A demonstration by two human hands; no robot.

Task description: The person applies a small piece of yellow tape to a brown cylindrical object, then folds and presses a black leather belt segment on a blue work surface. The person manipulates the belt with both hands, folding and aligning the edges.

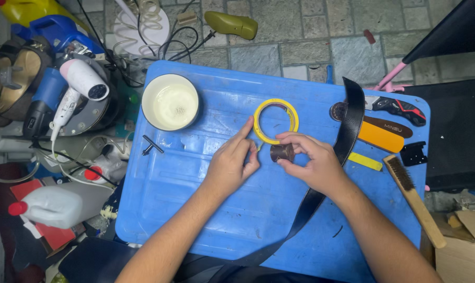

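My right hand (313,162) pinches a small dark brown roll (282,152), like the rolled end of a strap, just above the blue plastic work top (195,204). My left hand (232,160) is beside it, the index finger stretched up onto the rim of a yellow tape ring (275,121) and the thumb near a short yellow strip of tape by the roll. A black leather belt (347,131) runs from the upper right, under my right wrist, down to the near edge.
A round tin of pale cream (170,101) stands at the back left. To the right lie a utility knife (397,108), an orange block (380,137), a yellow strip (365,161) and a wooden wire brush (413,199). A hair dryer (77,86) and white bottle (64,205) sit left.
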